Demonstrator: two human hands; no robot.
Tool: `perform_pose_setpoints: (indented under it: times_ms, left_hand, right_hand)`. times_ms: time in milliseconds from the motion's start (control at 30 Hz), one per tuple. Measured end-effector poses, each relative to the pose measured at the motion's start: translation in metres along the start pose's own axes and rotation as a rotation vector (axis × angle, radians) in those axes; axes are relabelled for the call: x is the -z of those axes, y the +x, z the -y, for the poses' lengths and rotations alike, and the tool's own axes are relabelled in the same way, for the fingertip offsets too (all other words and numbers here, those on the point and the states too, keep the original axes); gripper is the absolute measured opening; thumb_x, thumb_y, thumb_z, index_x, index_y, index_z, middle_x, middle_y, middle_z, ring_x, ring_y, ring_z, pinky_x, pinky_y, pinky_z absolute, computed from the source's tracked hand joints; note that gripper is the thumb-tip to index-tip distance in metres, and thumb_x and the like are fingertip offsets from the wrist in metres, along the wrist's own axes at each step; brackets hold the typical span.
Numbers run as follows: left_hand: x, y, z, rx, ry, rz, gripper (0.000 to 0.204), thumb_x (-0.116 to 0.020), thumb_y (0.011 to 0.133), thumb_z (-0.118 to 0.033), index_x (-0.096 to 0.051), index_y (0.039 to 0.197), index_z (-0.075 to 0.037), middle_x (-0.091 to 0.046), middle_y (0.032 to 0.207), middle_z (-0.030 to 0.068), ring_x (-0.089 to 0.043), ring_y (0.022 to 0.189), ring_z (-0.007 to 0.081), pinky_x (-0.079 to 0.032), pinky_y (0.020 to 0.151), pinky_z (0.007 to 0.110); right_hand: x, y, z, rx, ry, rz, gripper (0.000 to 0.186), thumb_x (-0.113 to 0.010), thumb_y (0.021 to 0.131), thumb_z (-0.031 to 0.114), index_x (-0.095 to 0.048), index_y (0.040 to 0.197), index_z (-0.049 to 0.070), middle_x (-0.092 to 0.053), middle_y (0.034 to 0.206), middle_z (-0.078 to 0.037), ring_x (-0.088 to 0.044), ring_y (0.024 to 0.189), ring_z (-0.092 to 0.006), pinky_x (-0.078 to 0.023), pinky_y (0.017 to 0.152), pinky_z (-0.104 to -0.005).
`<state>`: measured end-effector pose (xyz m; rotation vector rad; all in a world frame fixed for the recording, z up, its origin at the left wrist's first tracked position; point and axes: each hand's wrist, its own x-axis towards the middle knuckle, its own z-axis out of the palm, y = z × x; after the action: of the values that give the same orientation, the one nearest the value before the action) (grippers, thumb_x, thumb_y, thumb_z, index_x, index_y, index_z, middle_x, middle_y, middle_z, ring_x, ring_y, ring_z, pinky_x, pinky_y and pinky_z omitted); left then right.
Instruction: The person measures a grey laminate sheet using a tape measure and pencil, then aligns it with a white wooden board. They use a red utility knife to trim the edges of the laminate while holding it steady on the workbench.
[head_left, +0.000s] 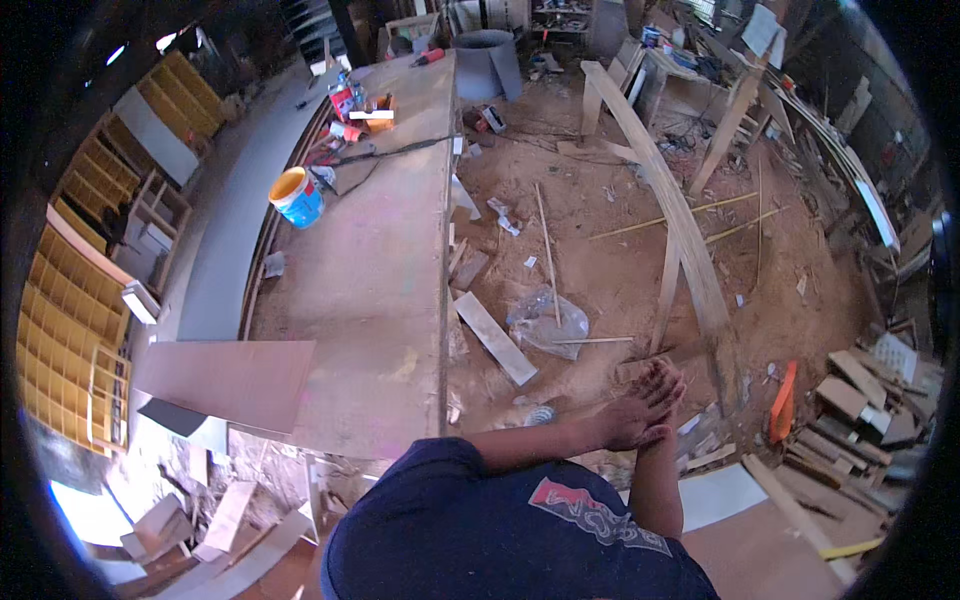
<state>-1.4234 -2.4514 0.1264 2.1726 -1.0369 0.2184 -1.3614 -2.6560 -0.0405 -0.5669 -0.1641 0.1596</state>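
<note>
In the head view my left hand (628, 418) reaches across from the lower left with its fingers stretched out. It meets my right hand (662, 395) above the littered floor, right of the long work surface (370, 290). The two hands overlap, so the right hand's fingers are hard to make out. I see nothing held in the left hand. Below them a white board (717, 490) lies partly behind my arm. A long wooden plank (655, 160) on supports runs just beyond the hands.
A paint bucket (300, 205), cables and cans sit on the work surface, with a thin brown sheet (225, 375) at its near left. Offcuts (490, 330), sticks and plastic litter the dirt floor. Scrap wood (850, 440) is piled at right. Yellow slatted frames (70, 330) stand at left.
</note>
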Motion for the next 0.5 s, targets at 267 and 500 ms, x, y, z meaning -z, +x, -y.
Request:
perform_pose_setpoints:
  times_ms: [267,500]
  left_hand:
    - [0.002,0.049,0.053,-0.257,-0.172,0.193,0.086,-0.048,0.1,-0.062,-0.03,0.161,-0.003,-0.023,0.17,0.0188,-0.015,0.159,0.0395,-0.005,0.126,0.061]
    - [-0.002,0.124,0.101,-0.178,-0.33,0.8,0.089,-0.064,0.091,-0.058,-0.038,0.156,-0.002,-0.04,0.16,0.0225,-0.037,0.148,0.041,-0.022,0.126,0.053]
  right_hand:
    - [-0.011,0.12,0.098,-0.066,-0.474,-1.029,0.014,-0.06,0.1,0.028,-0.068,0.093,0.019,-0.061,0.075,0.005,-0.053,0.064,-0.0107,-0.041,0.057,-0.0331]
    - [0.013,0.15,0.116,-0.148,-0.312,-1.113,0.014,-0.06,0.101,0.031,-0.067,0.096,0.02,-0.064,0.081,0.005,-0.059,0.076,-0.011,-0.042,0.067,-0.0307]
